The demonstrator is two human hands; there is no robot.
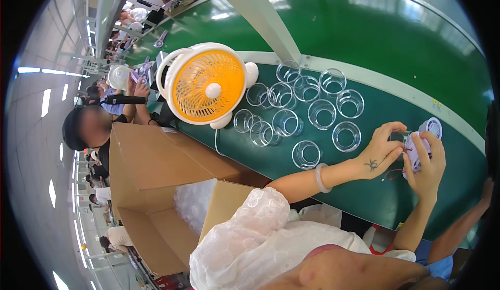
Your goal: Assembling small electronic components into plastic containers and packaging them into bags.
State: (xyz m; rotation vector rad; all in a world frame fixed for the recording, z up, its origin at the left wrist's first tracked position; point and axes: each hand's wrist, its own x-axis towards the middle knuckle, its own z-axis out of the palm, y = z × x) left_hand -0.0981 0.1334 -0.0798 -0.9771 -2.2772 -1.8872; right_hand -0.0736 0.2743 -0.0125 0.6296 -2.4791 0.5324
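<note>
- While the left hand (379, 152) has its grip narrowed on a clear cup (399, 138), the right hand's (429, 170) grip wraps a lilac part (413, 157), well right of the orange fan (212, 90).
- The part's long axis runs roughly away from the person; its front end I cannot tell.
- Right of the fan, clear cups (322, 114) stand on the green desk (359, 199).
- Nearer than the fan, a cardboard box (156, 154) holds clear plastic (194, 204).
- Red wires (391, 172) show beside the part.
</note>
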